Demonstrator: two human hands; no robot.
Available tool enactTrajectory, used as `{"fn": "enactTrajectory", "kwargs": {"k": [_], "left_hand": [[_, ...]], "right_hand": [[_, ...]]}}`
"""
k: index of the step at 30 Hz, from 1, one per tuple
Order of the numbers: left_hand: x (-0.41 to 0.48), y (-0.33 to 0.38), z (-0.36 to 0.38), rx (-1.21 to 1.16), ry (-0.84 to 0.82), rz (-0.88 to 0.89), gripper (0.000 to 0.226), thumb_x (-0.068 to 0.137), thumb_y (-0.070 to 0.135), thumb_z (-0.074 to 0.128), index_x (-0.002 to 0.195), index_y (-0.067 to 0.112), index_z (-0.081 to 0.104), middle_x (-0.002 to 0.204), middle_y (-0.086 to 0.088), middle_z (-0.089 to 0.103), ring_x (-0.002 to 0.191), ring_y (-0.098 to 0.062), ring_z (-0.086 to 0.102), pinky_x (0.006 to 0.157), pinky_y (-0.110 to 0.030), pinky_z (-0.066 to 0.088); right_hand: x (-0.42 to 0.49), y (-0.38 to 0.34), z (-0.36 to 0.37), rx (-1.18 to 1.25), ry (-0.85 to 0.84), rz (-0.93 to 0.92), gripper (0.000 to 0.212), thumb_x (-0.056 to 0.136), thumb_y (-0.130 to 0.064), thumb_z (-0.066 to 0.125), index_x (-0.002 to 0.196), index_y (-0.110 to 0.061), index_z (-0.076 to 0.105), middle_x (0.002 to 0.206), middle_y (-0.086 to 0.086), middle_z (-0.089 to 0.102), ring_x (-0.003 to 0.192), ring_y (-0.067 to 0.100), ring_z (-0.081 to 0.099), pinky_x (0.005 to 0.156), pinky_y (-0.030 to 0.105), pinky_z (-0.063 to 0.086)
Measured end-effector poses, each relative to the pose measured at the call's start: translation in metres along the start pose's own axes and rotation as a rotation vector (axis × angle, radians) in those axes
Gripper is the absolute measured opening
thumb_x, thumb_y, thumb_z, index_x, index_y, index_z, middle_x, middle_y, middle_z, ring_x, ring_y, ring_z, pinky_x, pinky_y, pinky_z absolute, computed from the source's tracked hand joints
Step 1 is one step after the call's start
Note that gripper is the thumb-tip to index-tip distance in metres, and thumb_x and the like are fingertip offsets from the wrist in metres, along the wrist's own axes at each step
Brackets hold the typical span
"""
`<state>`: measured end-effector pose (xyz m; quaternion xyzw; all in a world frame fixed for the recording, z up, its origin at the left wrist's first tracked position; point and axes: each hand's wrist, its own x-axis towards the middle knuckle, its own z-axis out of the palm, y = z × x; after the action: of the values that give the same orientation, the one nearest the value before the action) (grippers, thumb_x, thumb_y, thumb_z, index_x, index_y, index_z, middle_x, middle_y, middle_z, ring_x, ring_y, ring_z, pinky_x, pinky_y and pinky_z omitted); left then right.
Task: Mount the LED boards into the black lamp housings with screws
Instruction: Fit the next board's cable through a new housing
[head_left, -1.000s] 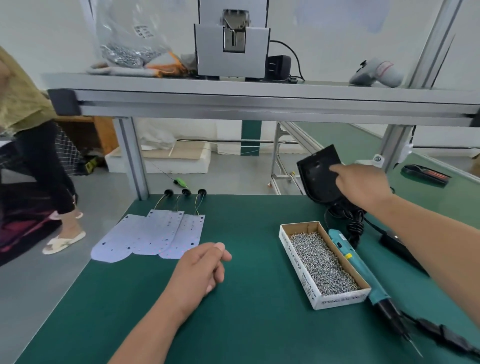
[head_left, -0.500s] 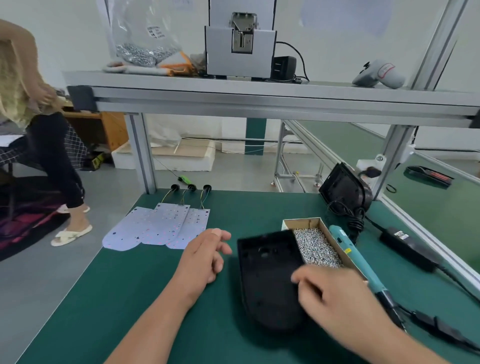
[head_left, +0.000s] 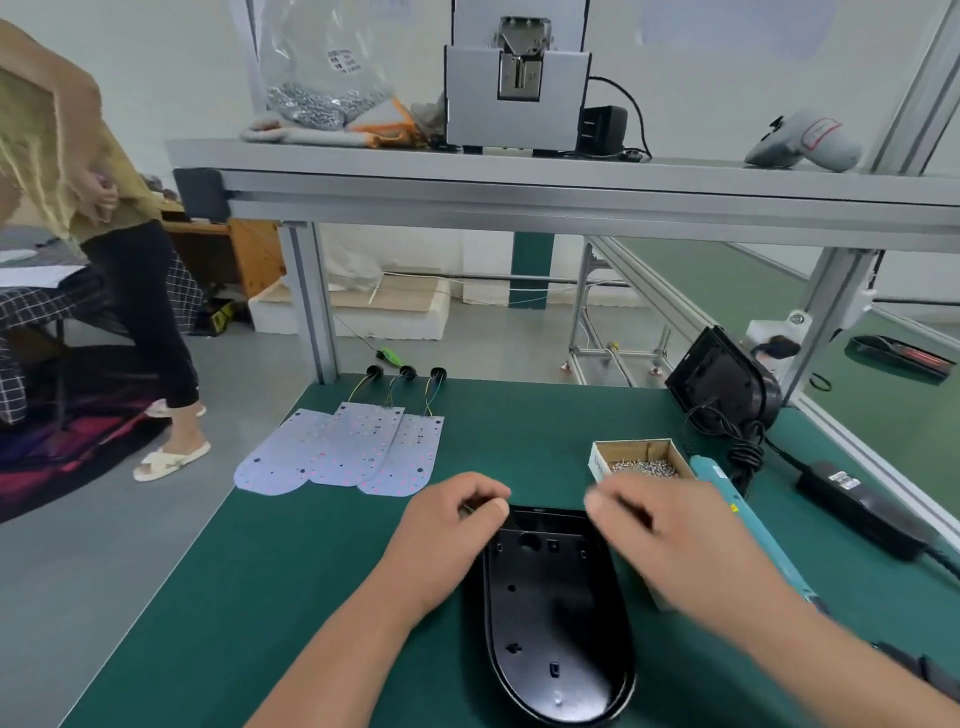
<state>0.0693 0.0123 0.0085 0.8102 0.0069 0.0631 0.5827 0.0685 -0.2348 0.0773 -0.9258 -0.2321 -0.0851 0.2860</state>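
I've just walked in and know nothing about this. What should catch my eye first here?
The open black lamp housing lying on the green table right in front, with the left hand seeming to grip its far corner and the blurred right hand beside it. Behind to the left lie three white LED boards; to the right, a box of screws beside a teal screwdriver.

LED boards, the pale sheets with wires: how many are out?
3, overlapping on the green table: left board, middle board, right board. More may hide underneath.
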Motion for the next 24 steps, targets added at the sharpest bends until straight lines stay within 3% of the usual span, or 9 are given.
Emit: {"fn": "enactTrajectory", "kwargs": {"k": [2, 5, 9, 12, 16, 18, 20, 22, 24], "left_hand": [[0.002, 0.001, 0.000, -0.033, 0.040, -0.029, 0.011, 0.093, 0.036, 0.069, 0.100, 0.038, 0.077, 0.082, 0.020, 0.073, 0.066, -0.004, 0.060, 0.069, -0.020, 0.048], [0.003, 0.004, 0.001, -0.131, 0.084, -0.052, 0.019, 0.088, 0.040, 0.062, 0.097, 0.032, 0.077, 0.077, 0.000, 0.070, 0.053, -0.012, 0.053, 0.055, -0.022, 0.045], [0.003, 0.002, 0.001, -0.199, 0.134, -0.046, 0.021, 0.102, 0.028, 0.058, 0.087, 0.030, 0.073, 0.054, 0.008, 0.056, 0.047, -0.013, 0.046, 0.046, -0.020, 0.039], [0.007, 0.001, -0.002, -0.263, 0.183, -0.075, 0.023, 0.089, 0.037, 0.052, 0.080, 0.027, 0.070, 0.066, 0.004, 0.065, 0.049, -0.014, 0.045, 0.048, -0.024, 0.039], [0.010, -0.002, -0.003, -0.248, 0.231, -0.052, 0.025, 0.084, 0.040, 0.046, 0.074, 0.024, 0.063, 0.069, 0.003, 0.061, 0.058, -0.014, 0.046, 0.055, -0.032, 0.039], [0.011, -0.002, -0.003, -0.265, 0.216, -0.047, 0.026, 0.087, 0.041, 0.047, 0.075, 0.025, 0.063, 0.073, 0.001, 0.063, 0.059, -0.014, 0.047, 0.054, -0.031, 0.039], [0.011, -0.002, -0.004, -0.276, 0.211, -0.037, 0.026, 0.089, 0.042, 0.047, 0.076, 0.026, 0.064, 0.076, -0.001, 0.064, 0.061, -0.015, 0.048, 0.055, -0.032, 0.039], [0.010, -0.001, -0.006, -0.262, 0.221, -0.033, 0.026, 0.088, 0.042, 0.048, 0.077, 0.025, 0.065, 0.076, -0.005, 0.065, 0.060, -0.015, 0.048, 0.056, -0.030, 0.040], [0.009, 0.001, -0.006, -0.290, 0.252, -0.051, 0.025, 0.085, 0.040, 0.049, 0.077, 0.023, 0.066, 0.072, -0.004, 0.065, 0.054, -0.014, 0.046, 0.051, -0.026, 0.039]], "right_hand": [[0.055, -0.012, 0.007, 0.076, 0.054, -0.006, 0.027, 0.101, -0.045, 0.053, 0.089, -0.025, 0.065, 0.072, -0.008, 0.065, 0.059, 0.002, 0.053, 0.060, 0.022, 0.047], [0.144, -0.038, 0.038, 0.079, -0.100, -0.050, 0.022, 0.102, -0.031, 0.054, 0.090, -0.022, 0.071, 0.082, -0.003, 0.075, 0.069, 0.008, 0.069, 0.072, 0.034, 0.058], [0.241, -0.069, 0.107, -0.046, -0.274, -0.104, 0.026, 0.101, -0.017, 0.053, 0.102, 0.000, 0.071, 0.100, 0.021, 0.074, 0.095, 0.038, 0.069, 0.081, 0.042, 0.056], [0.280, -0.081, 0.150, -0.082, -0.347, -0.118, 0.019, 0.100, -0.012, 0.051, 0.095, -0.002, 0.065, 0.095, 0.021, 0.067, 0.089, 0.036, 0.063, 0.071, 0.036, 0.045], [0.301, -0.080, 0.183, -0.164, -0.434, -0.103, 0.033, 0.106, -0.020, 0.046, 0.124, -0.008, 0.070, 0.125, 0.016, 0.069, 0.111, 0.035, 0.064, 0.091, 0.040, 0.054], [0.305, -0.074, 0.193, -0.163, -0.417, -0.102, 0.029, 0.105, -0.020, 0.047, 0.099, -0.003, 0.070, 0.102, 0.017, 0.069, 0.095, 0.034, 0.063, 0.074, 0.036, 0.046], [0.305, -0.071, 0.196, -0.155, -0.334, -0.071, 0.035, 0.103, -0.017, 0.055, 0.070, -0.005, 0.053, 0.071, 0.012, 0.053, 0.074, 0.032, 0.055, 0.064, 0.034, 0.037], [0.302, -0.069, 0.193, -0.091, -0.229, -0.020, 0.040, 0.097, -0.012, 0.060, 0.060, -0.010, 0.043, 0.059, 0.008, 0.043, 0.062, 0.029, 0.047, 0.060, 0.034, 0.036], [0.297, -0.068, 0.183, 0.005, -0.158, 0.012, 0.033, 0.093, -0.006, 0.061, 0.062, -0.002, 0.053, 0.060, 0.016, 0.054, 0.060, 0.036, 0.052, 0.059, 0.040, 0.045]]}}
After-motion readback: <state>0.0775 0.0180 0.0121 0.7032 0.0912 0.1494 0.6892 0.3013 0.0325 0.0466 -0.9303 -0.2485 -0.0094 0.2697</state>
